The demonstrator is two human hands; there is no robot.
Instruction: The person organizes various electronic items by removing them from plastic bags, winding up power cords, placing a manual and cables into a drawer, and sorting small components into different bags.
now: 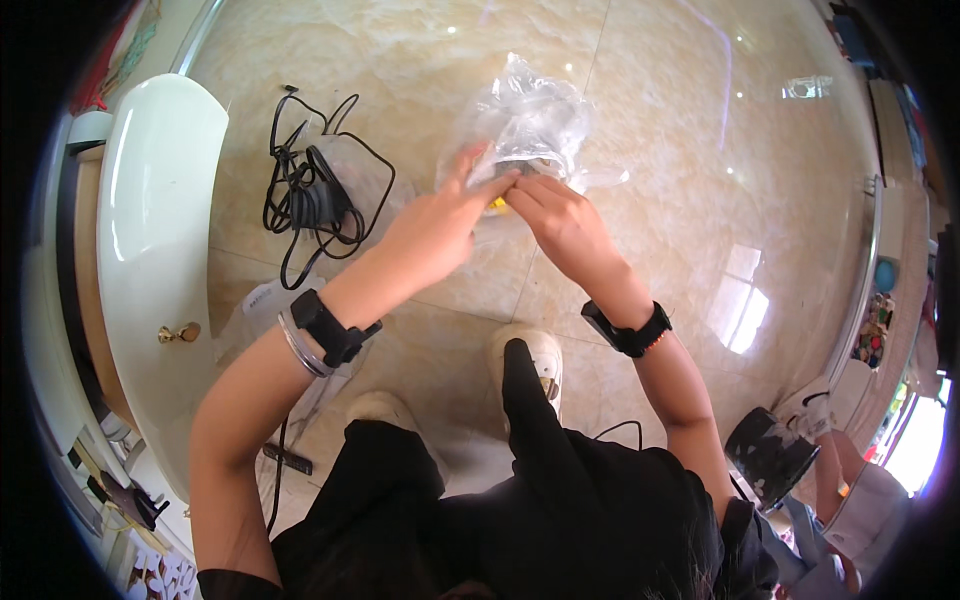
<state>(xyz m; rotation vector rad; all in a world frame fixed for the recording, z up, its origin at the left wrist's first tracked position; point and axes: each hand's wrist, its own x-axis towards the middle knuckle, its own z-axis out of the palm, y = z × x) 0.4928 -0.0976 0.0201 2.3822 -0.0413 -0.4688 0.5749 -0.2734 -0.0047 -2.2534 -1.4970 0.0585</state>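
The cable bundle (322,205) lies left of the bag (540,115).

Black cable (318,195): tangled in loops on the floor, upper left of the frame.
Cabinet front (160,230): glossy white and curved, along the left side.
Knob (180,333): gold-coloured, on the lower part of that front.
Floor (660,180): beige marbled tiles, shiny, with a bright reflection right of centre.
Blue round object (885,276): at the right edge, above small multicoloured items (873,330).
Black object (770,455): pale-patched, lower right.
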